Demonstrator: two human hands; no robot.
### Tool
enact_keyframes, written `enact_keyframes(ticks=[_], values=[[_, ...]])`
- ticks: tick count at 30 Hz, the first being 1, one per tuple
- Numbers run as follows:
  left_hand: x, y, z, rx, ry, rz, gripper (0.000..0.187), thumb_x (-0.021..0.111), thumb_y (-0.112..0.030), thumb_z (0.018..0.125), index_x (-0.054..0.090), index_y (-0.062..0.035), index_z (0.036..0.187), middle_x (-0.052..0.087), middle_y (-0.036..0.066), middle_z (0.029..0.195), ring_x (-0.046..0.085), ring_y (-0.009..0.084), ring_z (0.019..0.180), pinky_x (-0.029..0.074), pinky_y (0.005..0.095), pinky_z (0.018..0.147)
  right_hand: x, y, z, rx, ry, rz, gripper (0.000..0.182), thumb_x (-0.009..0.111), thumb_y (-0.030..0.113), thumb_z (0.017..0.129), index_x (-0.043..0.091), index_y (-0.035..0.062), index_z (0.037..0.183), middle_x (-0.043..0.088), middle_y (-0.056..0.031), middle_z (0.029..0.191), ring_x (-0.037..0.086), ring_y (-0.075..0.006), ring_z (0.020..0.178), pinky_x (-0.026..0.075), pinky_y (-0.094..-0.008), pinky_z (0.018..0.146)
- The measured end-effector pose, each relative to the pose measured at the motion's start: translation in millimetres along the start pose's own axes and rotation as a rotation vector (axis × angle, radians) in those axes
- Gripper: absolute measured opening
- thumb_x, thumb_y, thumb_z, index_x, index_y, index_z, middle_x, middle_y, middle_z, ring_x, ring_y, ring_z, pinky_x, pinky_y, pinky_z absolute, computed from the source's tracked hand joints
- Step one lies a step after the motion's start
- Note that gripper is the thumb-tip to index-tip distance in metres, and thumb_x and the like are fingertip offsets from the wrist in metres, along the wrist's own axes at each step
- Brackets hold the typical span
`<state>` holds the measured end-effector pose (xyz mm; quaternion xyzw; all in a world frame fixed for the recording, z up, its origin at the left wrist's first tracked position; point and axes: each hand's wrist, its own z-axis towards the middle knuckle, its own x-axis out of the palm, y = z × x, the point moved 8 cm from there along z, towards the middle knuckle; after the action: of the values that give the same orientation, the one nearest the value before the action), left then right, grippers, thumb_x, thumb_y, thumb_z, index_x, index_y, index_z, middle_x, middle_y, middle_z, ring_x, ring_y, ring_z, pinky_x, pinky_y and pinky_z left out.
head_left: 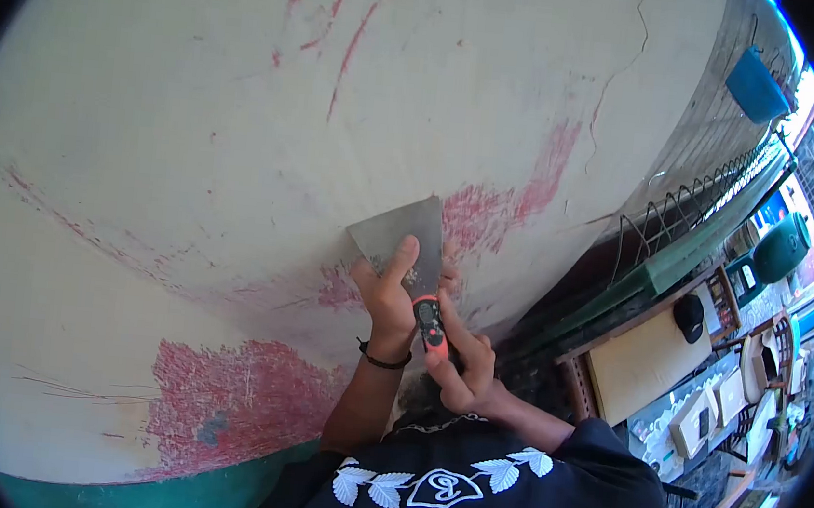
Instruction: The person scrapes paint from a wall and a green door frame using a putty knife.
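Note:
A wide putty knife (395, 229) with a grey metal blade and a red-and-black handle is held in front of a pale wall (145, 154). My left hand (387, 296) grips the blade, its thumb flat on the near face and its other fingers mostly hidden behind. Around the handle, my right hand (468, 364) is closed, partly covering it. Small crumbs lie on the blade near my left thumb. Scraped red patches mark the wall, a large one (249, 400) at lower left and another (498, 209) just right of the blade.
A thin crack (599, 102) runs down the wall at upper right. Wire coils top a green ledge (662, 267) on the right. Beyond are a board-topped table (644, 367) with a black cap (688, 318), a green barrel (781, 248), a blue basin (759, 86) and chairs.

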<state>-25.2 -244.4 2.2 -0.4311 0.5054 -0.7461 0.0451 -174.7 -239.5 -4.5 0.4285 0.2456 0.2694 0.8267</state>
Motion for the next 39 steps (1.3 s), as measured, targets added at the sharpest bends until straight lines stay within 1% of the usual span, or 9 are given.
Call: enact_keyframes(ticks=[8, 12, 15, 20, 24, 27, 29, 34, 39], values=[[27, -29, 12, 0.125, 0.025, 0.050, 0.029, 0.062, -0.018, 0.096, 0.063, 0.0102, 0.103, 0.071, 0.020, 0.085, 0.068, 0.0234, 0.058, 0.057, 0.0337, 0.053, -9, -4, 25, 0.170, 0.106, 0.025, 0.063, 0.057, 0.019, 0.095, 0.037, -0.0118, 0.147, 0.068, -0.0236, 0.115, 0.070, -0.0236, 0.103, 0.051, -0.0318, 0.089], [27, -35, -1, 0.175, -0.016, 0.058, 0.025, 0.062, -0.015, 0.096, 0.064, 0.0073, 0.106, 0.070, 0.017, 0.085, 0.068, 0.0220, 0.060, 0.057, 0.0338, 0.054, -12, 13, 21, -0.103, 0.005, -0.029, 0.063, 0.057, 0.020, 0.096, 0.037, -0.0133, 0.146, 0.065, -0.0260, 0.125, 0.065, -0.0263, 0.118, 0.048, -0.0324, 0.096], [9, -12, 0, 0.132, -0.036, -0.031, 0.024, 0.061, -0.015, 0.096, 0.064, 0.0070, 0.106, 0.070, 0.016, 0.085, 0.069, 0.0221, 0.064, 0.057, 0.0337, 0.055, -6, -7, 5, -0.016, 0.059, -0.065, 0.062, 0.056, 0.020, 0.097, 0.038, -0.0142, 0.145, 0.064, -0.0262, 0.127, 0.063, -0.0274, 0.121, 0.047, -0.0325, 0.098], [39, -55, 16, 0.135, 0.008, -0.017, 0.023, 0.061, -0.016, 0.097, 0.064, 0.0064, 0.104, 0.071, 0.016, 0.087, 0.069, 0.0214, 0.065, 0.056, 0.0324, 0.055, -15, 19, 56, 0.126, 0.092, 0.060, 0.054, 0.054, 0.015, 0.099, 0.042, -0.0087, 0.146, 0.066, -0.0152, 0.091, 0.062, -0.0132, 0.072, 0.051, -0.0304, 0.070], [15, -34, 0, 0.183, -0.016, -0.050, 0.024, 0.061, -0.017, 0.097, 0.064, 0.0059, 0.103, 0.071, 0.016, 0.086, 0.069, 0.0220, 0.063, 0.056, 0.0325, 0.054, -8, 18, 36, -0.172, 0.000, -0.047, 0.053, 0.052, 0.016, 0.100, 0.043, -0.0109, 0.144, 0.070, -0.0201, 0.106, 0.066, -0.0160, 0.078, 0.052, -0.0304, 0.074], [13, -35, -2, 0.240, -0.098, -0.019, 0.025, 0.062, -0.018, 0.097, 0.063, 0.0059, 0.103, 0.071, 0.017, 0.085, 0.069, 0.0222, 0.063, 0.056, 0.0326, 0.054, -5, -1, 21, -0.102, 0.095, -0.022, 0.053, 0.052, 0.016, 0.100, 0.042, -0.0118, 0.144, 0.070, -0.0230, 0.114, 0.067, -0.0162, 0.082, 0.053, -0.0306, 0.076], [21, -46, -6, 0.219, -0.117, -0.053, 0.026, 0.063, -0.019, 0.096, 0.062, 0.0061, 0.103, 0.070, 0.017, 0.084, 0.068, 0.0227, 0.062, 0.056, 0.0335, 0.054, -11, 18, 43, -0.253, 0.066, -0.150, 0.053, 0.052, 0.016, 0.100, 0.042, -0.0105, 0.144, 0.070, -0.0211, 0.106, 0.063, -0.0122, 0.074, 0.050, -0.0285, 0.069], [61, -97, 23, 0.273, 0.013, -0.066, 0.030, 0.064, -0.022, 0.096, 0.061, 0.0069, 0.103, 0.070, 0.019, 0.084, 0.068, 0.0237, 0.060, 0.058, 0.0356, 0.054, -15, 51, 79, 0.006, 0.114, -0.013, 0.053, 0.053, 0.016, 0.100, 0.042, -0.0093, 0.146, 0.068, -0.0195, 0.100, 0.058, -0.0112, 0.068, 0.047, -0.0278, 0.062], [20, -39, 1, 0.236, -0.069, -0.011, 0.028, 0.063, -0.022, 0.096, 0.062, 0.0058, 0.102, 0.070, 0.018, 0.084, 0.067, 0.0234, 0.059, 0.056, 0.0347, 0.053, -11, 9, 38, -0.203, 0.048, -0.048, 0.053, 0.053, 0.015, 0.100, 0.041, -0.0094, 0.146, 0.063, -0.0131, 0.081, 0.054, -0.0082, 0.066, 0.044, -0.0274, 0.059]])
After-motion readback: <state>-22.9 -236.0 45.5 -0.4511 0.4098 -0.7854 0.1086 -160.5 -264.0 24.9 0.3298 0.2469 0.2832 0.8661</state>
